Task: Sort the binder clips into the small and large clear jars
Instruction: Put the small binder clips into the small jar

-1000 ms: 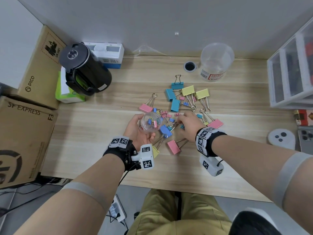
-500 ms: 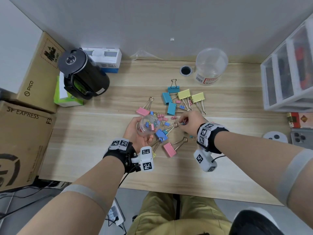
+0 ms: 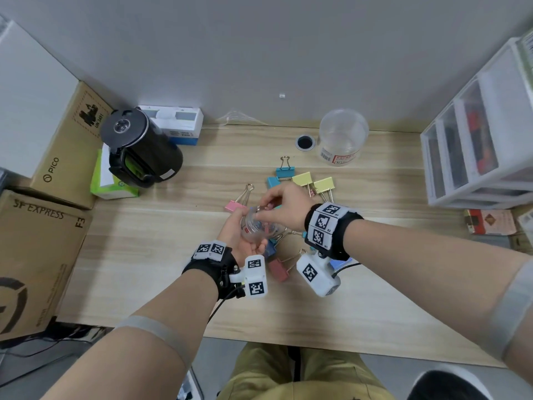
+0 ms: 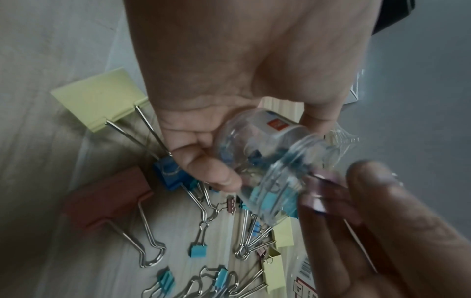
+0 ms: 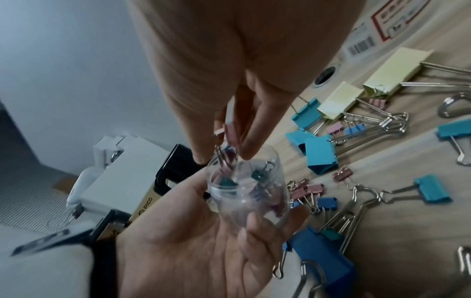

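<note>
My left hand [image 3: 242,238] grips the small clear jar [image 3: 257,228] [image 5: 248,187] [image 4: 270,167], lifted off the table and tilted. Several small blue and pink clips lie inside it. Right at the jar's mouth, my right hand [image 3: 277,206] pinches a small pink binder clip [image 5: 231,135] [image 4: 318,193]. The large clear jar [image 3: 341,137] stands upright at the back of the table. Large and small clips [image 3: 302,180] in blue, yellow and pink are scattered on the wooden table [image 3: 144,255] under and beyond my hands.
A black kettle [image 3: 138,151], a green tissue pack [image 3: 106,186] and cardboard boxes [image 3: 43,255] stand at the left. White plastic drawers [image 3: 476,145] fill the right side. A round cable hole [image 3: 305,142] lies beside the large jar.
My right hand picked a small pink clip from the pile and carried it left, up to the jar's mouth. My left hand raised the jar a little.
</note>
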`<state>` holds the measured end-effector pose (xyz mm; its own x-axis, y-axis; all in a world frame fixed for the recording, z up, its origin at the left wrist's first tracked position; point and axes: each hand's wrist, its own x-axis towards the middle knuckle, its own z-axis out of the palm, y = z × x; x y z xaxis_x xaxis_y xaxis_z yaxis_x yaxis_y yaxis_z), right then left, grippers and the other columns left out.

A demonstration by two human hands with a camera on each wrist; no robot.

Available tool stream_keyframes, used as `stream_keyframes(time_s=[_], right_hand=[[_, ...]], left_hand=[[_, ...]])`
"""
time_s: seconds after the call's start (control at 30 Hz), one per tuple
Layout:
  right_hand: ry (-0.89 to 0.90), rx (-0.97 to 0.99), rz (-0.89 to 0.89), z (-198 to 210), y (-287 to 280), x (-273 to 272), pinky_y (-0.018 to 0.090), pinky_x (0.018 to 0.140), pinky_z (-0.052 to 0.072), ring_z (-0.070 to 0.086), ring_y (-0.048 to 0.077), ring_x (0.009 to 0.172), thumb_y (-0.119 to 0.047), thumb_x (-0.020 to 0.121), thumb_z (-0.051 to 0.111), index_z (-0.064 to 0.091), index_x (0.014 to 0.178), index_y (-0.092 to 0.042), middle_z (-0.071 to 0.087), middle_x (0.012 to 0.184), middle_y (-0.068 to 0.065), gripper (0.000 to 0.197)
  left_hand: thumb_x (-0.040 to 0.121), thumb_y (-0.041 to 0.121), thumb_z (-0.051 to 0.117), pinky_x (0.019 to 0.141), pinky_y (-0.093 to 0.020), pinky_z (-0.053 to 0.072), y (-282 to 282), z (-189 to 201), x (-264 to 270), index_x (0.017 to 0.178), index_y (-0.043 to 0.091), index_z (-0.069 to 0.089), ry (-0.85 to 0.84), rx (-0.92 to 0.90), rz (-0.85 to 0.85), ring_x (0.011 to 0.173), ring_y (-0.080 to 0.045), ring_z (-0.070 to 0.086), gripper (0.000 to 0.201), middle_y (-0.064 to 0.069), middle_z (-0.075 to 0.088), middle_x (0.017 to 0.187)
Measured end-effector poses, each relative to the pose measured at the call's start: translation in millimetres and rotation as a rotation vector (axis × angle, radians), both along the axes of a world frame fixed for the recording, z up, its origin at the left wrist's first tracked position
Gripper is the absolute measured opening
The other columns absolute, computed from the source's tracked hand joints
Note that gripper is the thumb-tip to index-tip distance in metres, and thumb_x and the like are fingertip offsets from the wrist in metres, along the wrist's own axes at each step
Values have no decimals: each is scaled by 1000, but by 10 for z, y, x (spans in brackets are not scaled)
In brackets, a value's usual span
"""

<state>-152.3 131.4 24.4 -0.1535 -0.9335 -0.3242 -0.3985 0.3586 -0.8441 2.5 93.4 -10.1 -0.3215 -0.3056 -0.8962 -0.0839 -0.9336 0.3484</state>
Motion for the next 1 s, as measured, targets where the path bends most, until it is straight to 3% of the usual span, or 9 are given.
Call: stream_keyframes(time_s=[0.13, 0.23, 0.3, 0.37, 0.5, 0.67, 0.83, 0.9, 1.0], right_hand=[[-123, 9, 15, 30, 43, -104, 26, 82, 58, 70, 12, 83, -12, 80, 76, 69, 79, -29, 73, 86, -5, 19], [-166, -5, -102, -84, 88, -267, 37, 80, 60, 71, 21, 79, -5, 80, 73, 70, 80, -24, 73, 80, 4, 19], [-86, 5, -179, -179, 139, -413, 34, 80, 58, 67, 18, 76, -1, 79, 70, 70, 84, -16, 68, 76, 0, 16], [71, 81, -120, -277, 240, -570, 30, 80, 56, 65, 17, 79, -2, 78, 68, 70, 87, -13, 68, 83, 0, 14], [377, 270, 180, -477, 500, -702, 25, 74, 54, 66, 16, 85, -7, 77, 65, 64, 80, -23, 67, 86, -5, 16], [609, 359, 430, -725, 626, -575, 34, 78, 53, 60, 22, 90, -23, 81, 66, 62, 98, -20, 63, 95, -1, 18], [689, 343, 499, -866, 630, -461, 30, 69, 43, 56, 26, 87, -11, 85, 58, 57, 100, -17, 61, 105, 6, 17], [679, 316, 455, -879, 607, -456, 33, 74, 48, 59, 27, 92, -10, 83, 58, 58, 104, -17, 60, 107, 6, 22], [647, 289, 389, -878, 533, -459, 37, 79, 52, 60, 29, 95, -9, 81, 60, 55, 109, -17, 59, 109, 6, 29]], left_hand=[[94, 48, 48, 45, -21, 46, 9, -6, -19, 91, 10, 69, 26, 27, 13, 57, -20, 51, 43, -10, 73, 73], [90, 52, 51, 48, -21, 47, 10, -81, -22, 99, 8, 69, 28, 68, 16, 56, -20, 53, 49, -12, 71, 86], [87, 53, 54, 49, -22, 47, 13, -150, -30, 106, 6, 68, 33, 80, 27, 52, -21, 55, 53, -15, 65, 106], [87, 53, 55, 49, -23, 48, 30, -204, -29, 113, 5, 67, 53, 82, 35, 51, -21, 54, 57, -17, 58, 118], [84, 52, 57, 51, -25, 48, 56, -264, 4, 120, 5, 66, 78, 67, 31, 54, -22, 54, 60, -19, 55, 123], [83, 52, 58, 51, -25, 47, 71, -273, 60, 118, 2, 70, 95, 71, 18, 54, -21, 53, 62, -20, 60, 121], [84, 53, 59, 51, -26, 45, 37, -262, 114, 107, 1, 74, 92, 78, 33, 57, -22, 52, 59, -19, 57, 117], [84, 53, 59, 53, -27, 45, 17, -267, 142, 116, 4, 70, 86, 71, 43, 58, -21, 52, 60, -18, 60, 119], [82, 51, 59, 55, -26, 44, -16, -246, 168, 114, 6, 69, 82, 55, 58, 59, -20, 51, 56, -19, 62, 120]])
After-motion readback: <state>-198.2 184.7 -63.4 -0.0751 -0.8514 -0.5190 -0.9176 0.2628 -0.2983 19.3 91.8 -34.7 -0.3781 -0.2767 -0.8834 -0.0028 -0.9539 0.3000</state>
